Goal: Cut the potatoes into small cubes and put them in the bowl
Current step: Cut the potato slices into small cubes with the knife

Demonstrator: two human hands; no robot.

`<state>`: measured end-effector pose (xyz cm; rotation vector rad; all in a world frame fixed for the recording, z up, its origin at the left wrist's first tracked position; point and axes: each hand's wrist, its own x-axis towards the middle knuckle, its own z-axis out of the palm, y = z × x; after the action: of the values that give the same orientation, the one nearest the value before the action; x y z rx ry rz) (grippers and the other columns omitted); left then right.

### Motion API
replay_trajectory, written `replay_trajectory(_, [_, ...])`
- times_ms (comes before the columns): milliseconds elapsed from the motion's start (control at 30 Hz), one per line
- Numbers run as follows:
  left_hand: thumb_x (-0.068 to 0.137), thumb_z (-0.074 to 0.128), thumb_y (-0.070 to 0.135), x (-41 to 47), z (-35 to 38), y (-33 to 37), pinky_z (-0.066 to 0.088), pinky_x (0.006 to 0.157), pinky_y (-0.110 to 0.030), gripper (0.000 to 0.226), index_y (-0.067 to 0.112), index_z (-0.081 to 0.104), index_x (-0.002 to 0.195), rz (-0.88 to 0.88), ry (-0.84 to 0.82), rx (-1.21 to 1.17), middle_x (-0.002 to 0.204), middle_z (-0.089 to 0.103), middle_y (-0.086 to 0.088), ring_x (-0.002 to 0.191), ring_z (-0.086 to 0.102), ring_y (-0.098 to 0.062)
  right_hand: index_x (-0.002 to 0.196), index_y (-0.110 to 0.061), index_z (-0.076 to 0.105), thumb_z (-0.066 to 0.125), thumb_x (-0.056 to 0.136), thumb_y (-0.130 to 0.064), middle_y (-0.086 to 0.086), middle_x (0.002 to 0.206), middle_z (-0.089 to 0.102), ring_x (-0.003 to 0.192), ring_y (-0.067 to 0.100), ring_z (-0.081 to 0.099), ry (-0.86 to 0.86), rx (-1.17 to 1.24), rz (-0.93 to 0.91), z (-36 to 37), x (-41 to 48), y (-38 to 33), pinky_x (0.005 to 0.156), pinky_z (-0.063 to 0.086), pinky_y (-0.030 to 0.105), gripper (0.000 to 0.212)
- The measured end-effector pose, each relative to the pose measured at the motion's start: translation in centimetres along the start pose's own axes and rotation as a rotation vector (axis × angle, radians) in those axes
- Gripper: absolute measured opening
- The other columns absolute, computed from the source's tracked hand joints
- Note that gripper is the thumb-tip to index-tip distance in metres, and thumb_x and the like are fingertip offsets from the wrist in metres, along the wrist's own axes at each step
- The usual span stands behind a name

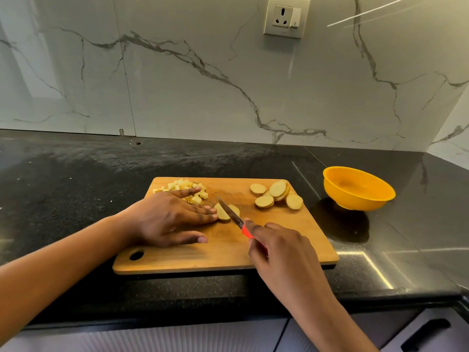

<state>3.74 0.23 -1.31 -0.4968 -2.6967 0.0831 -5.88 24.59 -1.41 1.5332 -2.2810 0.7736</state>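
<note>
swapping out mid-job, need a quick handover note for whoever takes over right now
Hands: the left hand lies flat on the board, fingertips steadying a slice; the right hand grips the knife, blade across that slice.
Things: cubes piled at the board's far left corner; uncut slices at its far right; bowl on the counter right of the board, nothing in it.
Done: some potato cubed.
Left: cube this slice and the rest, then move all cubes into the bowl.
</note>
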Motion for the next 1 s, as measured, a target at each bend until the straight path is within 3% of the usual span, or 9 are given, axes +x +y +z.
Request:
replay_trajectory(100, [0.098,0.034,0.053,-0.1,0.1,-0.1,0.023,0.11,-0.051,0.049,0.02,0.056,0.128,0.004,0.001,0.002,0.125,0.061,0.005,0.122,0.048,0.001,0.128,-0.028,0.059,0.059,0.09,-0.027,-0.014,0.075,0.054,0.058,0.009,0.05,-0.062,-0.077,0.017,0.2,-0.2,0.0,0.046,0.04,0.021,0.039])
replay_trajectory(200, [0.098,0.035,0.053,-0.1,0.2,-0.2,0.022,0.111,-0.05,0.049,0.021,0.055,0.128,0.007,-0.001,0.004,0.125,0.061,0.006,0.122,0.048,0.002,0.12,-0.025,0.065,0.067,0.082,-0.024,-0.016,0.065,0.04,0.048,0.008,0.041,-0.076,-0.099,0.022,0.2,-0.2,-0.2,0.041,0.018,0.01,0.038])
replay_trajectory(267, [0.097,0.036,0.053,-0.1,0.2,-0.2,0.02,0.112,-0.048,0.049,0.021,0.056,0.128,0.014,0.004,0.014,0.125,0.061,0.005,0.122,0.048,0.002,0.121,-0.025,0.065,0.066,0.083,-0.024,-0.016,0.066,0.038,0.048,0.007,0.038,-0.079,-0.104,0.015,0.0,-0.2,-0.4,0.043,0.014,0.01,0.038])
replay_trajectory(467, [0.096,0.04,0.053,-0.1,0.3,-0.3,0.022,0.112,-0.048,0.05,0.019,0.058,0.127,0.02,0.001,0.01,0.125,0.061,0.004,0.122,0.049,0.001,0.147,-0.029,0.031,0.037,0.1,-0.03,-0.01,0.093,0.049,0.079,0.009,0.049,-0.095,-0.057,-0.07,-0.2,1.0,-0.9,0.055,0.03,0.019,0.047])
replay_trajectory(600, [0.096,0.04,0.053,0.0,0.1,-0.1,0.023,0.112,-0.048,0.051,0.017,0.058,0.127,0.013,-0.005,0.01,0.124,0.062,0.003,0.121,0.05,0.0,0.149,-0.022,0.022,0.037,0.101,-0.027,-0.003,0.116,0.053,0.086,0.011,0.046,-0.216,-0.13,-0.08,0.4,2.0,-1.7,0.061,0.031,0.022,0.051])
replay_trajectory(700, [0.096,0.039,0.053,0.0,0.1,-0.1,0.021,0.112,-0.05,0.05,0.018,0.057,0.127,0.007,-0.009,0.015,0.125,0.061,0.004,0.122,0.049,0.0,0.148,-0.023,0.026,0.045,0.098,-0.029,-0.006,0.104,0.055,0.073,0.008,0.042,-0.186,-0.167,-0.081,0.1,0.2,-1.5,0.052,0.028,0.019,0.053])
replay_trajectory(800, [0.097,0.036,0.054,0.1,0.1,-0.1,0.021,0.112,-0.05,0.051,0.018,0.056,0.128,0.012,-0.009,0.009,0.126,0.06,0.004,0.123,0.048,0.001,0.117,-0.022,0.067,0.08,0.069,-0.032,-0.013,0.064,0.053,0.044,0.006,0.031,-0.188,-0.242,-0.037,-0.8,-1.9,-1.0,0.043,0.005,0.011,0.051])
replay_trajectory(1000, [0.097,0.042,0.049,0.1,0.2,0.0,0.028,0.112,-0.047,0.045,0.018,0.062,0.123,0.032,0.029,0.008,0.121,0.064,0.003,0.119,0.054,-0.002,0.102,-0.027,0.073,0.063,0.071,-0.032,-0.014,0.054,0.047,0.037,0.007,0.029,-0.085,-0.253,-0.028,-3.2,-3.0,-0.6,0.042,0.005,0.008,0.034])
